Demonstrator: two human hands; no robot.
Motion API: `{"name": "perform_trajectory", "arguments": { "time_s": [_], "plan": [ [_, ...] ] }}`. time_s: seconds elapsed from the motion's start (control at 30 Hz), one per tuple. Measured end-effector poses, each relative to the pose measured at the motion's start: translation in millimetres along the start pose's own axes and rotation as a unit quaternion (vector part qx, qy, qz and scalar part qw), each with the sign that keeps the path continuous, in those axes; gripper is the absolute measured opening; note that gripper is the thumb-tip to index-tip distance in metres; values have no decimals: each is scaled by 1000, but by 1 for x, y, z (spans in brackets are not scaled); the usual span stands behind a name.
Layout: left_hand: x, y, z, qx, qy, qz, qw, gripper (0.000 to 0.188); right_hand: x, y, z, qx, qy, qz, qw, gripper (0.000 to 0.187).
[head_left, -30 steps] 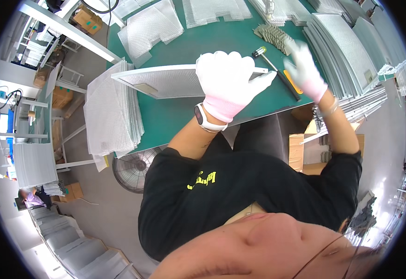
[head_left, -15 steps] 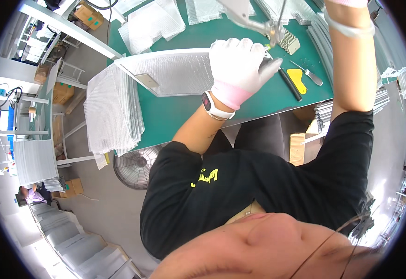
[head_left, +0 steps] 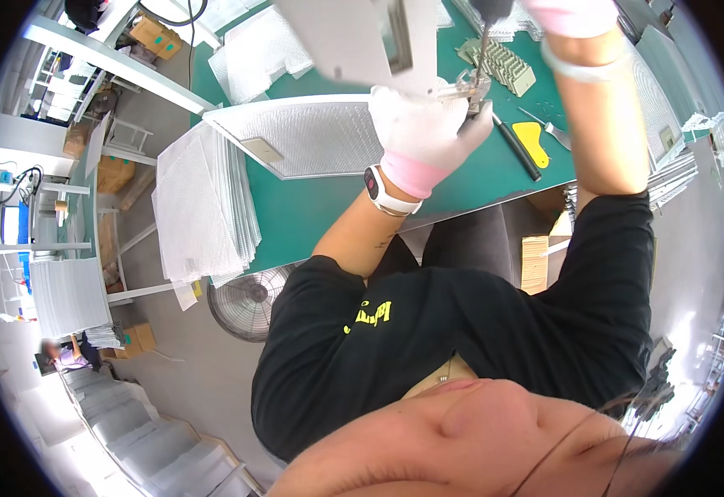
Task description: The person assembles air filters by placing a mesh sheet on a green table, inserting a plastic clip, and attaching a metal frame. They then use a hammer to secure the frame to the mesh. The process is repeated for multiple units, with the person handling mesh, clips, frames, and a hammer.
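A stack of mesh sheets (head_left: 200, 203) lay left of the framed mesh panel (head_left: 320, 141), tilted over a green table (head_left: 478, 182). The left hand (head_left: 422, 128) gripped the panel's right end; a dark driver (head_left: 493, 8) pointed down there. Right of the panel lay a yellow scraper (head_left: 532, 143). Up-right of the panel, the right hand (head_left: 576, 16) was cut off, its grip impossible to tell.

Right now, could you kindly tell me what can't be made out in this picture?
In the head view:
Right hand: fingers cut off by the top edge.
Dark driver: upper part cut off by the top edge.
White plate: blurred, upper part beyond that edge.
Framed mesh panel: right end covered by the left hand.
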State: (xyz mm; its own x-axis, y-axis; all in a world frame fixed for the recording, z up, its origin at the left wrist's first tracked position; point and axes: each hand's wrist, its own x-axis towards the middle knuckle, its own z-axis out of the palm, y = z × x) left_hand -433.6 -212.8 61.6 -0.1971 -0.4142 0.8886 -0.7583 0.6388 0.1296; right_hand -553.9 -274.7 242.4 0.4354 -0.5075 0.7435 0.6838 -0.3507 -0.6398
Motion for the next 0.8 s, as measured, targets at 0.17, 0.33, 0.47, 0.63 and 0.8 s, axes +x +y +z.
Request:
{"name": "perform_trajectory", "arguments": {
  "time_s": [0.17,0.33,0.47,0.63,0.8],
  "plan": [
    [3,-7,5,-23,69,90,993,14,-9,36,-21,110,-89,102,985,24],
    [-19,-15,13,-104,43,15,994,18,-15,58,-6,188,150,118,963,20],
    [-21,-14,28,-178,18,8,984,18,-30,103,-44,12,158,-68,985,21],
    [-7,-4,-2,-52,-52,23,997,15,-33,104,-28,153,178,3,972,19],
    [-33,-15,5,126,-96,119,980,26,-32,75,-17,133,176,5,975,16]
  ]
}}
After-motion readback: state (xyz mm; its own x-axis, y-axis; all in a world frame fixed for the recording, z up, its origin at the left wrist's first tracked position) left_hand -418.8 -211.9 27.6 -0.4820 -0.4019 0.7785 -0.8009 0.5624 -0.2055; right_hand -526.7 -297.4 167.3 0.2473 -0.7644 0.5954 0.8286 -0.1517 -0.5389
